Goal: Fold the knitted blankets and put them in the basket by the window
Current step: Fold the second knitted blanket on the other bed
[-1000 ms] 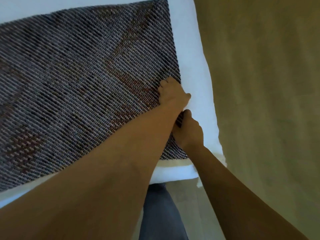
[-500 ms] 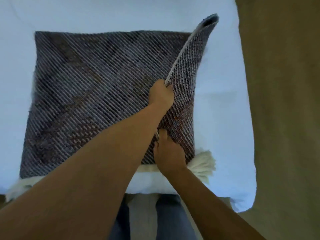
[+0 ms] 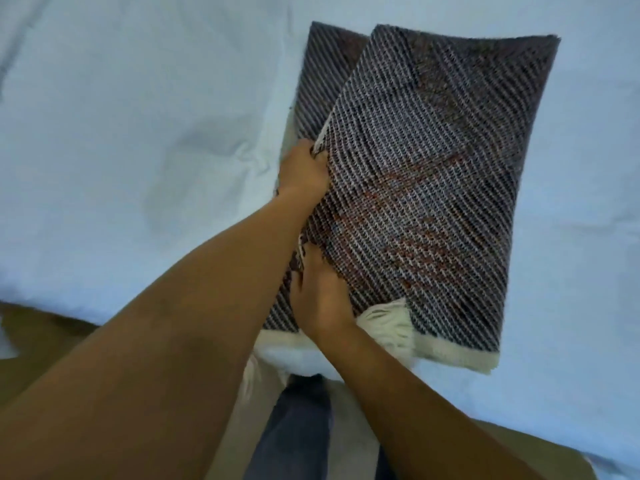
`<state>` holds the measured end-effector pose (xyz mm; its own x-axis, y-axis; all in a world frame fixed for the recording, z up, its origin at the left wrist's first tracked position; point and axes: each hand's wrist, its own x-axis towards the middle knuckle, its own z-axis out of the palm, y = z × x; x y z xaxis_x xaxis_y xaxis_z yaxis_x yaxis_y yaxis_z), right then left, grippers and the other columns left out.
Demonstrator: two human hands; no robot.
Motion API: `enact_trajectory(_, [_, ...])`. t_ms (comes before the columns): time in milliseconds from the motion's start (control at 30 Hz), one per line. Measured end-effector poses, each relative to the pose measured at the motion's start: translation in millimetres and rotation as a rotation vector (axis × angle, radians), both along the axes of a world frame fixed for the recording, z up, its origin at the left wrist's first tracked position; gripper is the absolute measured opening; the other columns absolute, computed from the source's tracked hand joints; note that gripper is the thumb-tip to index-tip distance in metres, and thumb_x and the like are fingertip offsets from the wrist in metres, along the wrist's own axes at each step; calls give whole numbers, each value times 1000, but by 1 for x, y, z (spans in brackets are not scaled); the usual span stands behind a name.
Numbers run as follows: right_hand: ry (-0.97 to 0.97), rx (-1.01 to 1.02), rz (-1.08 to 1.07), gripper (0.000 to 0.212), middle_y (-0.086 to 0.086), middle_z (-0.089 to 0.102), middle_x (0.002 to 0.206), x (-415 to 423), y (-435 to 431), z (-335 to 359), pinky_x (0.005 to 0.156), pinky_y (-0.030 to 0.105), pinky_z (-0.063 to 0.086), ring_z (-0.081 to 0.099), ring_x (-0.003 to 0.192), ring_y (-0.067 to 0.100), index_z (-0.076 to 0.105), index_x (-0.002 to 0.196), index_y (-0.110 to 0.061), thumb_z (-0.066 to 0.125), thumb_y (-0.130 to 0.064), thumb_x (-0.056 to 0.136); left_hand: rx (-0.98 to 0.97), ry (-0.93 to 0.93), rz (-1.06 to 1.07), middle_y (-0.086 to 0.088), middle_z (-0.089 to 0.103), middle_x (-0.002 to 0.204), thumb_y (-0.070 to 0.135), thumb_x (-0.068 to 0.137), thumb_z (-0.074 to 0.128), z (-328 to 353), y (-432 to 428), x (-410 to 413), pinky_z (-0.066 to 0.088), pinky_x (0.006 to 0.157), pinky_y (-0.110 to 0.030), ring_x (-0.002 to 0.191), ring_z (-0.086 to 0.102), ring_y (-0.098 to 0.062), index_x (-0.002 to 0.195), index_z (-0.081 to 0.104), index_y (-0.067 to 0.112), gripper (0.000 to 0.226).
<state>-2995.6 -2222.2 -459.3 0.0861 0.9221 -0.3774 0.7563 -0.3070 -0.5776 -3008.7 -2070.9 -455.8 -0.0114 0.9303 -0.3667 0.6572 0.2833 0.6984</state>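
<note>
Fingers (image 3: 306,268) of the right hand (image 3: 320,299), just beyond the person's dark trouser leg (image 3: 298,417), curl around the near left edge of the knitted blanket (image 3: 433,185), with their tips hidden under the top layer. A tuft of cream fringe (image 3: 391,323) sits immediately right of that hand. Farther along the same edge, the left hand (image 3: 303,171) is clenched on the blanket, pinching the fabric between thumb and fingers. The blanket lies doubled over on the pale bed sheet (image 3: 138,133), with a strip of its lower layer showing at the far left.
</note>
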Motion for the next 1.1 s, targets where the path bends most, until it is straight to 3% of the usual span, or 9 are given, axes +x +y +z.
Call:
enact_trajectory(100, [-26, -24, 2, 40, 11, 61, 116, -33, 6, -7, 86, 37, 52, 64, 99, 27, 33, 135, -13, 41, -20, 97, -14, -27, 41, -8, 59, 110, 20, 99, 43, -10, 5, -30, 33, 75, -21, 98, 53, -23, 117, 56, 6, 27])
enact_trajectory(200, [-41, -63, 17, 42, 11, 63, 116, -52, 6, -11, 83, 36, 53, 65, 98, 26, 31, 138, -14, 40, -18, 97, -15, -45, 105, 1, 49, 82, 20, 99, 42, -20, 5, -47, 29, 59, -27, 79, 43, -17, 95, 51, 10, 14])
enact_trajectory(267, [-4, -89, 34, 42, 12, 63, 116, -56, 6, -11, 82, 35, 52, 65, 98, 27, 30, 138, -14, 38, -15, 97, 2, -52, 167, 3, 44, 74, 20, 99, 42, -24, 3, -53, 27, 55, -27, 75, 41, -16, 91, 49, 10, 15])
enact_trajectory(433, [84, -160, -38, 45, 14, 59, 124, -65, 2, -5, 88, 38, 50, 62, 104, 32, 29, 139, -19, 44, -18, 95, -54, -80, 203, -3, 51, 89, 23, 99, 44, -26, -2, -70, 32, 69, -25, 83, 49, -20, 104, 56, 5, 22])
enact_trajectory(600, [38, -236, -46, 46, 14, 59, 120, -69, -18, -2, 85, 38, 48, 60, 104, 33, 30, 132, -16, 50, -26, 92, -190, -148, 113, -8, 61, 114, 32, 91, 59, -24, -19, -84, 48, 89, -35, 100, 58, -24, 115, 55, 8, 34])
enact_trajectory(700, [-60, -312, -18, 47, 13, 57, 121, -72, -32, -3, 84, 36, 48, 60, 106, 31, 32, 128, -11, 52, -33, 91, -189, -97, 40, -6, 60, 101, 33, 88, 63, -27, -51, -96, 47, 79, -34, 91, 57, -23, 106, 56, 8, 32])
enact_trajectory(800, [54, -337, -2, 51, 16, 57, 125, -79, -45, -4, 88, 36, 48, 59, 109, 32, 29, 133, -9, 51, -28, 92, -164, -43, 4, -1, 55, 93, 34, 92, 58, -28, -87, -106, 37, 72, -27, 84, 50, -18, 110, 56, 5, 33])
enact_trajectory(933, [189, -321, 129, 67, 15, 50, 134, -89, -66, -2, 93, 36, 44, 54, 116, 31, 17, 144, -8, 53, -29, 91, -166, -17, 33, -8, 62, 118, 28, 93, 57, -27, -127, -122, 41, 83, -27, 105, 57, -24, 122, 55, 8, 35])
enact_trajectory(1100, [129, -280, 185, 57, 13, 51, 132, -79, -88, 13, 88, 37, 45, 54, 115, 32, 22, 141, -11, 48, -26, 94, -191, 45, 68, -11, 57, 131, 29, 93, 58, -18, -157, -136, 42, 92, -28, 116, 55, -27, 133, 49, 9, 46])
